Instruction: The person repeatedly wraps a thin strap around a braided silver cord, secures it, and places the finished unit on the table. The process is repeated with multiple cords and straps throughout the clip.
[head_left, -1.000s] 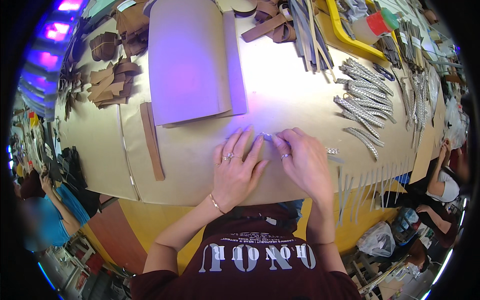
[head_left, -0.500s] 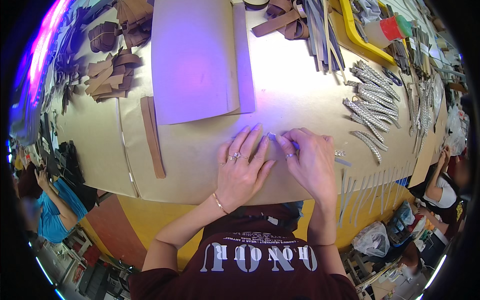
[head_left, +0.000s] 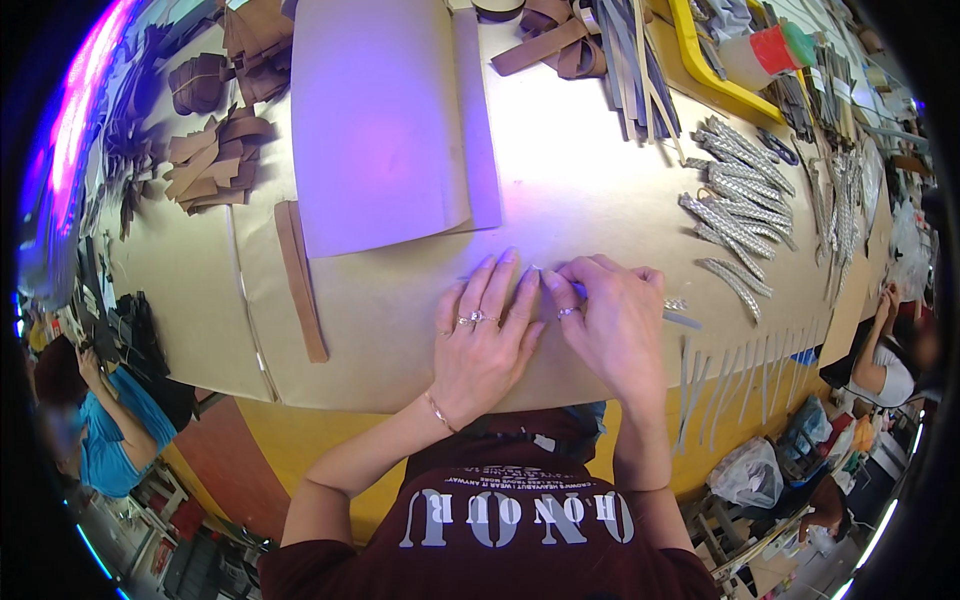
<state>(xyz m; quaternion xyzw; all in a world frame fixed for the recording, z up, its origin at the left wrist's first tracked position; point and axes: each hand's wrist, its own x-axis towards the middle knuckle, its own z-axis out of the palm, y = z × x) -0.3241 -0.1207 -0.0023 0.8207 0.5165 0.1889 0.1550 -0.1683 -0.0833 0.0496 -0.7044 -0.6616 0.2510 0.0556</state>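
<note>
My left hand lies palm down on the tan tabletop, its fingers stretched forward and fairly close together. Beside it, my right hand is curled, with thumb and index finger pinched low against the surface. Between the two index fingertips shows a tiny pale bit, too small to name; the rest of it is hidden under the fingers. Just right of my right hand lie the end of a silver braided cord and a short grey strip. Thin grey strips hang in a row over the near edge.
A large curved sheet lies ahead of my hands, with a brown strip to its left. Bundled silver braided cords lie right, below a yellow tray. Brown strap pieces pile far left. Other people sit at both sides.
My right hand has shifted slightly left, closer to my left fingertips, and the small pale bit between them shows less. My left hand stays nearly in place. The view has shifted slightly.
</note>
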